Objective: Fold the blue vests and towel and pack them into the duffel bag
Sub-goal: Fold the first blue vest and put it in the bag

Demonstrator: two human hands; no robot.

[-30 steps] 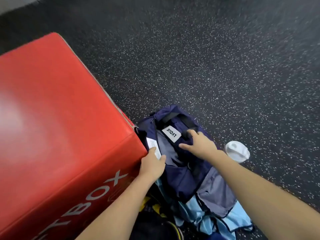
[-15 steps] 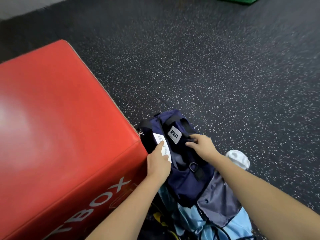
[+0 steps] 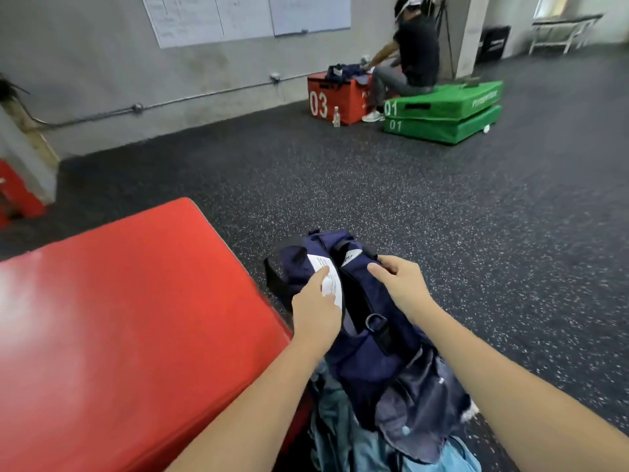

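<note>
Head view: left hand (image 3: 315, 313) grips navy duffel bag (image 3: 366, 335) at its white tag (image 3: 327, 279); right hand (image 3: 398, 284) grasps opposite rim, beside red box (image 3: 129, 318).

Duffel bag (image 3: 367, 349) — navy blue, black straps, white label. Cloth beneath it (image 3: 439, 454): light blue. Box at left (image 3: 129, 318): glossy red. Floor (image 3: 476, 250) — black, speckled white. Far box (image 3: 326, 100): red, white "03". Stacked mats (image 3: 452, 114): green, white "01".
</note>
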